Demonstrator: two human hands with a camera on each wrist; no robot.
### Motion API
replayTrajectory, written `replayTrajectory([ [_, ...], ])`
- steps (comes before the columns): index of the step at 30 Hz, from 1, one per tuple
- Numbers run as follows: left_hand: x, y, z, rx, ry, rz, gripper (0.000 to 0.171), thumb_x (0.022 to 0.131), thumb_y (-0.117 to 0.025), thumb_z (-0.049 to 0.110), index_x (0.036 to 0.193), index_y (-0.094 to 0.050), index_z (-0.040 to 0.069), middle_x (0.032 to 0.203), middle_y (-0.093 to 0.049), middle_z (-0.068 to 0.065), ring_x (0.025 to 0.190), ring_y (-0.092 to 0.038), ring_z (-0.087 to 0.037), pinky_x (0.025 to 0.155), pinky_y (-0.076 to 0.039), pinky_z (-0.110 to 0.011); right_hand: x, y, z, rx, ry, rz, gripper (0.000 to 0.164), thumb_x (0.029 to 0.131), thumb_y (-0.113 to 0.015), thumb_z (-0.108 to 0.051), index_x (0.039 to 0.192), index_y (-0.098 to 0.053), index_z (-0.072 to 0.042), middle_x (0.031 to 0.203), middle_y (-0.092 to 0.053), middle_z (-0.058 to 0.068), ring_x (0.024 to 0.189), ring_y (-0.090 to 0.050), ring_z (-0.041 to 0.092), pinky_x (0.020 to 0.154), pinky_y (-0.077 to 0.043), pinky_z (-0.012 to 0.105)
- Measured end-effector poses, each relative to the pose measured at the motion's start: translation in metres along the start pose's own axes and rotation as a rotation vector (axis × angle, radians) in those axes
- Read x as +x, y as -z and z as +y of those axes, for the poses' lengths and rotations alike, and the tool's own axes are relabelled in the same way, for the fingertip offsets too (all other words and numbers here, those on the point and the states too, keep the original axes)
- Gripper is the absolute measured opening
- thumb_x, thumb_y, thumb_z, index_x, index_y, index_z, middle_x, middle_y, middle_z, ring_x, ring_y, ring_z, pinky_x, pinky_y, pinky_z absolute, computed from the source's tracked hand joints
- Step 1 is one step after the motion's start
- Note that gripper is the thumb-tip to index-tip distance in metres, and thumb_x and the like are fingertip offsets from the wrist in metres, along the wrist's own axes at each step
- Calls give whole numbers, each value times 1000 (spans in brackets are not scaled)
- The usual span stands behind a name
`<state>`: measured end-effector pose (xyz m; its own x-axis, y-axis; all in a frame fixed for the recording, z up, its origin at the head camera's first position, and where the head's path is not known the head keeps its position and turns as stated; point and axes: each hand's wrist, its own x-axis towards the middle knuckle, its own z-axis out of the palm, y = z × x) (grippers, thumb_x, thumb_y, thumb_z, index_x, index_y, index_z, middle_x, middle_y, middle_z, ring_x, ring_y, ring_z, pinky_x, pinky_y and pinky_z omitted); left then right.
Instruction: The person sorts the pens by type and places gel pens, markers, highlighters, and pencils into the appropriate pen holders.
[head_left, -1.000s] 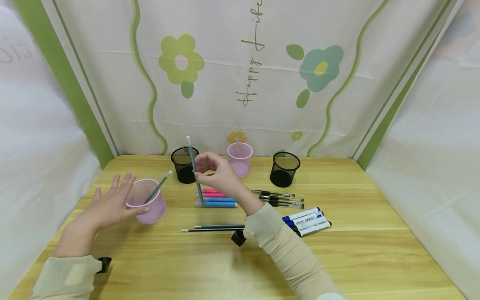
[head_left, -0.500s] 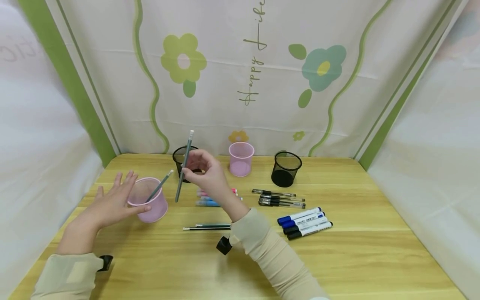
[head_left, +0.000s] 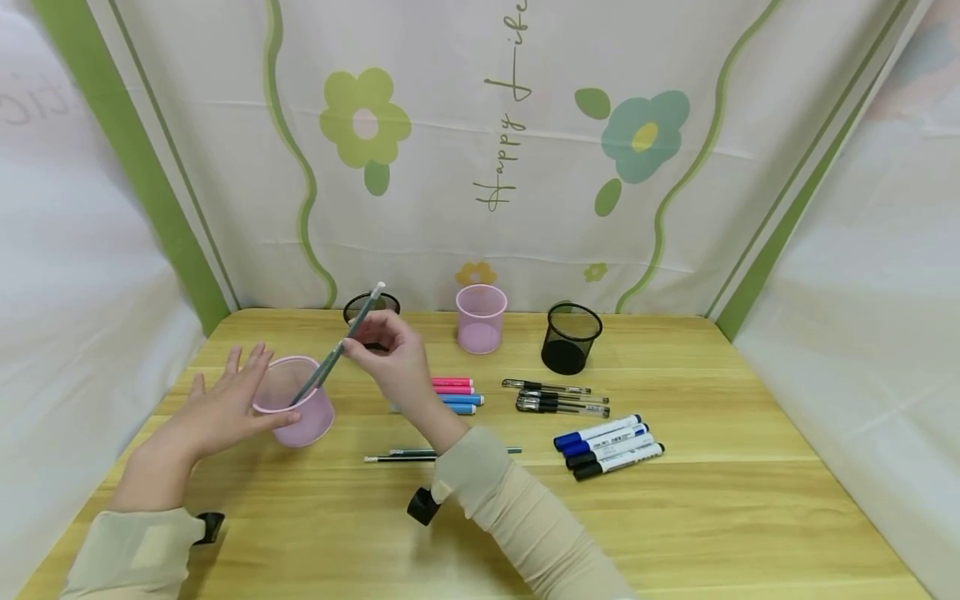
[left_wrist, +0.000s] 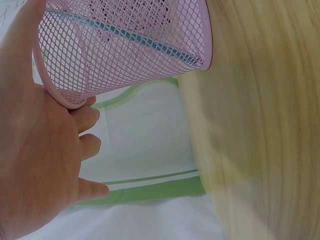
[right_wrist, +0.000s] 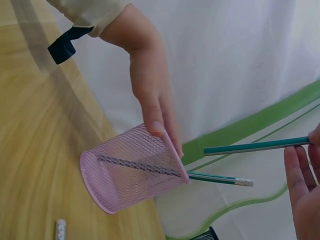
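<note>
Nearby, 2 pale beige sleeves (head_left: 123,554) reach in over a wood-grain table (head_left: 712,525); each wrist has a small black device (head_left: 423,506) strapped to it. A black pencil (head_left: 397,458) and a dark green pencil (head_left: 513,451) lie flat side by side, eraser ends to the left, partly covered by the right forearm.

At left, a pink mesh pen cup (head_left: 303,425) stands upright. The left hand (head_left: 213,412) rests against its rim, thumb laid along the near side, other fingers spread out behind, not wrapped round the cup. Inside, 1 upright-leaning pencil (right_wrist: 215,178) shows its white eraser above the rim.

The right hand (head_left: 393,358) pinches a green pencil (head_left: 362,318) between thumb and fingers. It slants, eraser up; in the right wrist view its lower tip is just outside the cup's mouth, apart from the rim.

To the right lie 4 whiteboard markers (head_left: 611,446), 2 blue-capped and 2 black-capped. Behind them are black gel pens (head_left: 558,407) and, partly hidden by the right hand, pink and blue highlighters (head_left: 457,400).

Farther back stand 3 more mesh cups: black (head_left: 371,307), pink (head_left: 481,321) and black (head_left: 570,337). Behind hangs a white curtain (head_left: 450,217) with flowers and "Happy Life".
</note>
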<state>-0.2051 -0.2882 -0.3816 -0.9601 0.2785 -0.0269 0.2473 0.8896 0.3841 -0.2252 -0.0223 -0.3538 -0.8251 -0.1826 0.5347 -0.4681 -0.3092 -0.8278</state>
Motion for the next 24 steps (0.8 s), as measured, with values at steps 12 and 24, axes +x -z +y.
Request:
replayTrajectory([
  [12, 0, 2, 1, -12, 0, -2, 118, 91, -68, 63, 161, -3, -6, 165, 3, -32, 148, 19, -51, 99, 11, -85, -5, -9, 20, -52, -65, 0, 16, 91, -72, 7, 106, -66, 7, 93, -69, 18, 81, -64, 2, 74, -56, 19],
  [24, -1, -1, 1, -10, -3, 1, 118, 90, -69, 63, 162, -5, -5, 166, 1, -32, 149, 17, -51, 100, 9, -86, -6, -4, 24, -271, -228, -72, 23, 95, -75, -7, 117, -76, -1, 97, -75, 4, 79, -67, 1, 74, -58, 21],
])
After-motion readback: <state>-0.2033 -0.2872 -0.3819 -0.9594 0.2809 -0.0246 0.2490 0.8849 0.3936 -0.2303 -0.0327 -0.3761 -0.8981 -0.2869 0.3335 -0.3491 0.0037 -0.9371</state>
